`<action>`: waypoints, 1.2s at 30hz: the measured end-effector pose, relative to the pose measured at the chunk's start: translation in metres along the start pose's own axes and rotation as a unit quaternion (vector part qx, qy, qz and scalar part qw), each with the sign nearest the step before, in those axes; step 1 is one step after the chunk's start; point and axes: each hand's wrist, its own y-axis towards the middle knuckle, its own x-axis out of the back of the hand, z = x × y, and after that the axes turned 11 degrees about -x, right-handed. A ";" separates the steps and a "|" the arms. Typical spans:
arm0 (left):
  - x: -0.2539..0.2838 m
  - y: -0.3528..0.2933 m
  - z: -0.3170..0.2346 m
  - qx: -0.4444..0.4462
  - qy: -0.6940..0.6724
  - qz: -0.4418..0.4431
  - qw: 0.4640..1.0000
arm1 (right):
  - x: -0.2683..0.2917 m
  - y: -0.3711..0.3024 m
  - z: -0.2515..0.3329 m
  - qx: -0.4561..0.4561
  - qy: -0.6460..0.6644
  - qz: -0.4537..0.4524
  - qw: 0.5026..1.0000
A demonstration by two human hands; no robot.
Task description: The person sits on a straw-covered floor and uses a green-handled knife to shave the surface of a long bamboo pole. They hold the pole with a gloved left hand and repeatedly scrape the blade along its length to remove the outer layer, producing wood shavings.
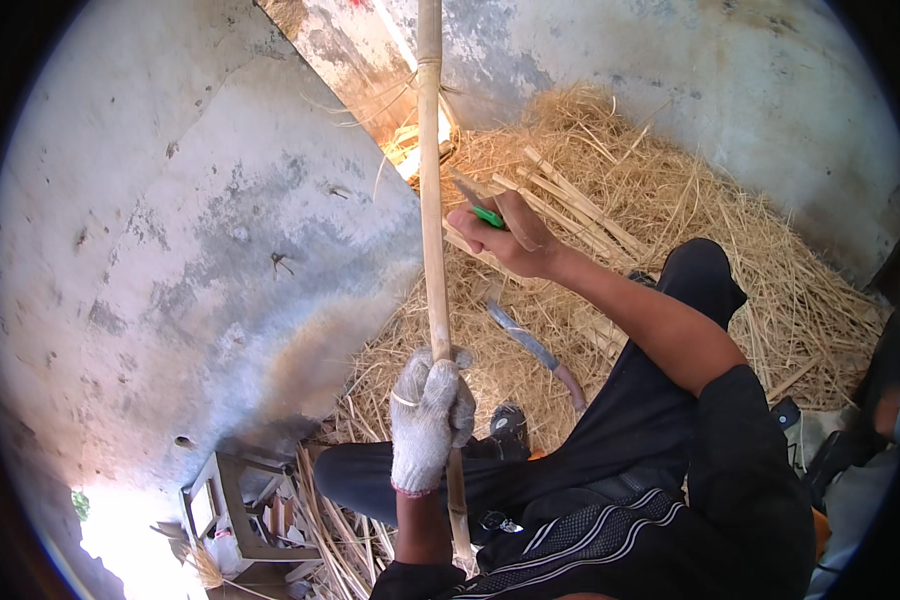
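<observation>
My left hand (428,410), in a grey knit glove, is closed around a long pale bamboo pole (432,200). The pole runs nearly upright through the picture, from the top edge down past my lap. To the right of its upper part, my bare right hand (515,238) grips a small knife with a green handle (487,215). The blade points up and left, toward the pole; whether it touches cannot be told. A curved knife (523,335) with a brownish handle lies on the shavings between my legs.
Thin bamboo shavings (750,280) cover the floor and heap against the back wall. Split bamboo strips (585,205) lie beyond my right hand. A stained wall (190,250) rises at left, above a grey stool (232,540) with clutter. Part of another person (865,490) shows at the right edge.
</observation>
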 end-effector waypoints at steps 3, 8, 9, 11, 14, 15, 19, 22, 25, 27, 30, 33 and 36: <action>-0.004 -0.001 -0.004 -0.003 0.008 -0.006 1.000 | 0.006 0.000 -0.004 -0.021 -0.072 -0.022 0.997; -0.009 0.000 -0.004 -0.018 0.010 0.000 1.000 | -0.001 -0.006 0.004 0.024 0.067 -0.008 0.997; -0.012 0.000 -0.004 -0.018 0.013 -0.004 1.000 | 0.000 -0.008 0.008 0.005 0.103 0.016 0.995; -0.014 -0.001 -0.006 -0.015 0.022 -0.007 1.000 | 0.001 -0.012 0.018 -0.035 0.174 0.066 0.982; -0.015 -0.002 -0.008 -0.016 0.037 -0.003 0.999 | 0.001 -0.017 0.037 -0.061 0.259 0.069 0.961; -0.015 -0.003 -0.010 -0.020 0.040 0.000 0.999 | 0.000 -0.019 0.039 -0.067 0.264 0.062 0.960; -0.009 -0.005 -0.008 -0.029 -0.007 0.005 1.000 | -0.003 -0.023 0.049 -0.098 0.338 0.088 0.932; -0.003 -0.008 -0.015 0.043 -0.158 0.045 0.985 | 0.000 -0.024 0.051 -0.083 0.422 0.185 0.884; 0.005 -0.010 -0.009 0.067 -0.271 0.118 0.953 | -0.010 -0.031 0.056 -0.138 0.433 0.236 0.859; 0.008 -0.008 -0.014 0.080 -0.301 0.115 0.943 | -0.010 -0.033 0.055 -0.219 0.336 0.264 0.877; 0.007 0.003 -0.025 -0.020 -0.063 -0.041 0.997 | 0.031 -0.019 0.035 -0.080 -0.325 0.364 0.869; 0.022 0.005 -0.028 -0.025 -0.041 -0.074 0.996 | 0.067 -0.012 0.043 -0.114 -0.382 0.141 0.906; 0.024 0.005 -0.024 -0.012 -0.064 -0.037 0.997 | 0.075 -0.013 0.051 0.042 -0.362 -0.026 0.931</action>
